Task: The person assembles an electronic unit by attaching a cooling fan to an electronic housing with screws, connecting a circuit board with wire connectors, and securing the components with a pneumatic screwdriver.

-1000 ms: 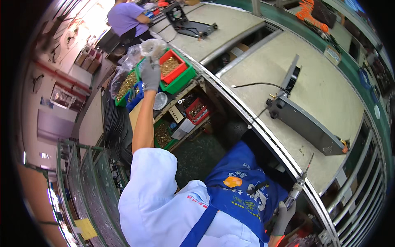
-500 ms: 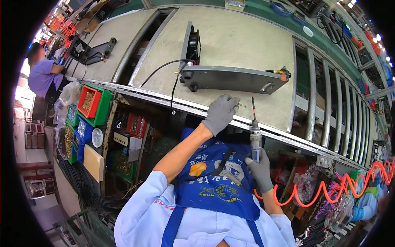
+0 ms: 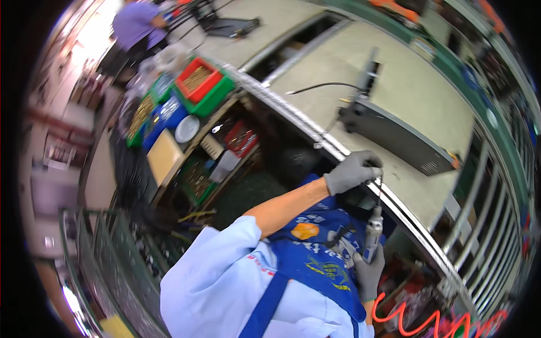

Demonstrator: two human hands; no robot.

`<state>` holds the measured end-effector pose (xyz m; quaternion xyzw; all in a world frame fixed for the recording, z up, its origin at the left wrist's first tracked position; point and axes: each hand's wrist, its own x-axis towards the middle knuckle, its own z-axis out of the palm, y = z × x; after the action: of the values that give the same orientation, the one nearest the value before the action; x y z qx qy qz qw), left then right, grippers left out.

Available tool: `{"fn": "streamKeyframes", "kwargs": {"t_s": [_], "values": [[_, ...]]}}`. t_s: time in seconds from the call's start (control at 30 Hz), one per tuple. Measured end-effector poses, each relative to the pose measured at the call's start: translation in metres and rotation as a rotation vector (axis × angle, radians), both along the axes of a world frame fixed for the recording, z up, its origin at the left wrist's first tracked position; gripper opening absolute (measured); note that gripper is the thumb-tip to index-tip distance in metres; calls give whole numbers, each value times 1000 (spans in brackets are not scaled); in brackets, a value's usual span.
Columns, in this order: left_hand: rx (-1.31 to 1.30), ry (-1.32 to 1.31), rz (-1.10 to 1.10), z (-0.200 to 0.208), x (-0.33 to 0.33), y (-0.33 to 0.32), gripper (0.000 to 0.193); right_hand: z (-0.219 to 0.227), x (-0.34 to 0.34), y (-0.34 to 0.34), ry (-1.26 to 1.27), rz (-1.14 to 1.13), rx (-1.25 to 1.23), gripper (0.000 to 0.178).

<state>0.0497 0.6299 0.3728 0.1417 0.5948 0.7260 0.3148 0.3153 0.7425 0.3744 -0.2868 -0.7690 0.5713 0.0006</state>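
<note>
My right hand point(image 3: 369, 275), in a grey glove, is wrapped round a silver-and-blue power screwdriver point(image 3: 372, 234), its thin bit pointing up toward the bench edge. At the bit's tip, the gloved fingers of my left hand point(image 3: 352, 173) are pinched together; whatever they hold is too small and blurred to name. Just beyond my hands, a dark grey metal panel point(image 3: 403, 138) stands on its long edge on the bench, with round black feet at its left end. An upright bracket point(image 3: 372, 73) joins that end, and a black cable point(image 3: 324, 85) trails left from it.
Screw bins, including a red one point(image 3: 198, 84) inside a green one point(image 3: 217, 97), stand left of the bench. A white round dish point(image 3: 187, 129) sits beside them. Metal rollers point(image 3: 479, 259) lie to the right. A coiled orange hose point(image 3: 417, 318) hangs lower right. A person in purple point(image 3: 135, 25) works far left.
The view has swung left and tilted, shifting the bench rightward. My left hand has come to the screwdriver's bit tip; before, it was over the bench edge, apart from it.
</note>
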Motion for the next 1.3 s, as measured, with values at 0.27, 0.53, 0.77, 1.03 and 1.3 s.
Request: {"fn": "streamKeyframes", "kwargs": {"t_s": [0.27,0.53,0.77,1.03,1.3], "values": [[85,-221,142,7,5,-102,22,27,-34,-16,-92,319,-29,38],[160,-252,172,7,0,-196,23,50,-99,-29,-152,656,-264,40],[85,-236,653,31,-7,-223,22,40,-151,-83,28,754,-45,47],[-544,586,306,85,-92,-301,27,42,-179,-104,100,646,-40,49],[-1590,909,918,113,-324,-616,35,53,-179,-91,153,470,50,47]]}}
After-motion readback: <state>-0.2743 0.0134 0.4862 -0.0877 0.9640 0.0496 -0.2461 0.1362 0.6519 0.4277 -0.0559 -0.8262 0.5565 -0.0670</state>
